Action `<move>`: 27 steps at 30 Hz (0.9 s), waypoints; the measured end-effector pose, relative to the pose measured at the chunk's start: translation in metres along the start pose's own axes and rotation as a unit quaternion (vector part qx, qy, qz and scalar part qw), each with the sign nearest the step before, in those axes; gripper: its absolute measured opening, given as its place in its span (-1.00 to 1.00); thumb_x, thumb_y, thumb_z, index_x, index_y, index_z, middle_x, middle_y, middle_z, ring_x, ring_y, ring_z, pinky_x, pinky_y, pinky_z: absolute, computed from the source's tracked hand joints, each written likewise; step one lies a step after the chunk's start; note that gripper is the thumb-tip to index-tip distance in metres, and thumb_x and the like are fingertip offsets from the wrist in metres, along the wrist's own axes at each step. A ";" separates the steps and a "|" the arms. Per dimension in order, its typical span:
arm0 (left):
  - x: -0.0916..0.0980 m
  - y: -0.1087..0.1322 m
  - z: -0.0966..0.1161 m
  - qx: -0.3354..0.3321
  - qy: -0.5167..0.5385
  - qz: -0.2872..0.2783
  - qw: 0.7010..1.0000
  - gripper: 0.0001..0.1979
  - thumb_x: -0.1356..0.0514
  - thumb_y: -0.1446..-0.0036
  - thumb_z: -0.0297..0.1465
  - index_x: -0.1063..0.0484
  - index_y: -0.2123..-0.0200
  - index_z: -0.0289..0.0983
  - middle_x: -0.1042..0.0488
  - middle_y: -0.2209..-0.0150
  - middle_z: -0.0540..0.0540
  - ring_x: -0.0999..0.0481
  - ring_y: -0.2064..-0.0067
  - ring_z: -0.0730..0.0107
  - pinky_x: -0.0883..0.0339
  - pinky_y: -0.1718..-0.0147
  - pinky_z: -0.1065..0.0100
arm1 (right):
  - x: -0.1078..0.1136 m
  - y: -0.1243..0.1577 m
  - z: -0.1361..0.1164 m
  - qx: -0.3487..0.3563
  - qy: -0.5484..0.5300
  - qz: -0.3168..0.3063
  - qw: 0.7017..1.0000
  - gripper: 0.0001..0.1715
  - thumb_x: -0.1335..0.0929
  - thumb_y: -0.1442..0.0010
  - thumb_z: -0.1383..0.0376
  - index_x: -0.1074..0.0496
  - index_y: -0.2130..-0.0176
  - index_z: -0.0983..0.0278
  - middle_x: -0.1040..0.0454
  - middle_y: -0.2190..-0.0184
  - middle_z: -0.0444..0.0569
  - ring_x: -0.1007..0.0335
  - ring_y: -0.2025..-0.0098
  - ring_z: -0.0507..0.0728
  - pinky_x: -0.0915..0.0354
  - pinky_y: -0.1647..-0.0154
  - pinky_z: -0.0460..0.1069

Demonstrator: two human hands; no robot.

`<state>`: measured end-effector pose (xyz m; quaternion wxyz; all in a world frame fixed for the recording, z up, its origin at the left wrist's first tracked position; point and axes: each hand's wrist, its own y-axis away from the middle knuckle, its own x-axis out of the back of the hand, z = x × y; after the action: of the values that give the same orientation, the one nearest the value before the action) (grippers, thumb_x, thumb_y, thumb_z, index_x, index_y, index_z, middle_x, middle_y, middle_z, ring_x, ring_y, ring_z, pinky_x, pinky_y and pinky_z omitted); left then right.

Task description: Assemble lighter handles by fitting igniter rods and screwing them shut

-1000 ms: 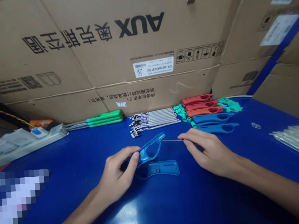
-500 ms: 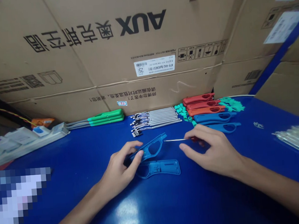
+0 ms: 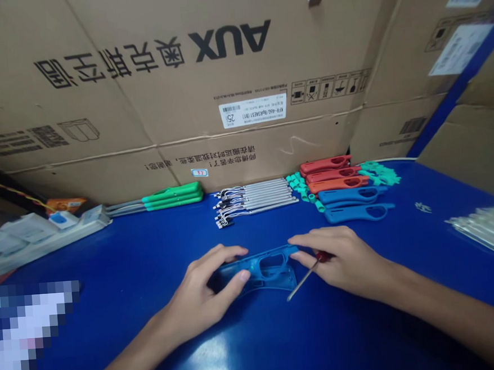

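Observation:
My left hand [image 3: 214, 283] grips a blue plastic lighter-handle shell half [image 3: 253, 264] with an oval opening, thumb in front and fingers behind. A second blue shell half [image 3: 281, 281] lies on the table just beneath it, partly covered. In my right hand [image 3: 340, 257] is a screwdriver [image 3: 303, 279] with a red handle, its metal shaft slanting down and to the left. The right thumb and index finger also touch the right end of the upper shell half.
Behind my hands lie blue, orange and red handle shells [image 3: 354, 214], small green caps [image 3: 300, 187], silver tubes with wires [image 3: 268, 195] and green-handled lighters [image 3: 174, 196]. A power strip [image 3: 76, 225] is at left, clear bags [image 3: 487, 229] at right. A cardboard box [image 3: 161, 106] stands behind.
The upper shell half has been lowered and levelled over the other half. My right hand came down to its end, and the screwdriver swung from pointing left to slanting downward.

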<state>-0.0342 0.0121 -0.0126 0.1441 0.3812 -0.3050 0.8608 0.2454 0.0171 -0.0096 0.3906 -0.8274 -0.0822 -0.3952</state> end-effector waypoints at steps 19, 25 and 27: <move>0.010 -0.006 -0.011 -0.041 -0.094 0.062 0.993 -0.76 -0.22 -0.23 -0.35 -0.40 0.05 -0.26 -0.54 0.14 -0.12 -0.55 0.12 0.28 -0.44 0.13 0.30 | 0.005 -0.001 0.006 -0.047 0.024 0.004 0.999 -0.77 -0.36 -0.30 0.28 -0.62 0.19 0.31 -0.53 0.52 -0.07 -0.35 0.55 0.04 -0.25 0.48 -0.05; 0.010 -0.003 -0.016 0.024 -0.115 0.077 0.990 -0.78 -0.13 -0.30 -0.27 -0.40 0.04 -0.21 -0.57 0.14 -0.09 -0.59 0.14 0.27 -0.47 0.17 0.33 | 0.006 -0.003 0.004 -0.052 0.031 -0.019 0.998 -0.68 -0.29 -0.35 0.28 -0.60 0.32 0.27 -0.42 0.61 -0.13 -0.25 0.58 0.02 -0.16 0.51 -0.06; 0.009 -0.002 -0.017 0.032 -0.117 0.080 0.989 -0.75 -0.13 -0.30 -0.25 -0.39 0.01 -0.19 -0.56 0.11 -0.09 -0.59 0.14 0.27 -0.47 0.21 0.36 | 0.007 -0.004 0.003 -0.060 0.028 -0.035 0.997 -0.67 -0.28 -0.36 0.27 -0.58 0.34 0.26 -0.42 0.60 -0.13 -0.25 0.57 0.02 -0.16 0.50 -0.06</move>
<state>-0.0494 0.0246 -0.0139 0.0259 0.4578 -0.3215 0.8285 0.2502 0.0207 -0.0038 0.3286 -0.8345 -0.0761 -0.4358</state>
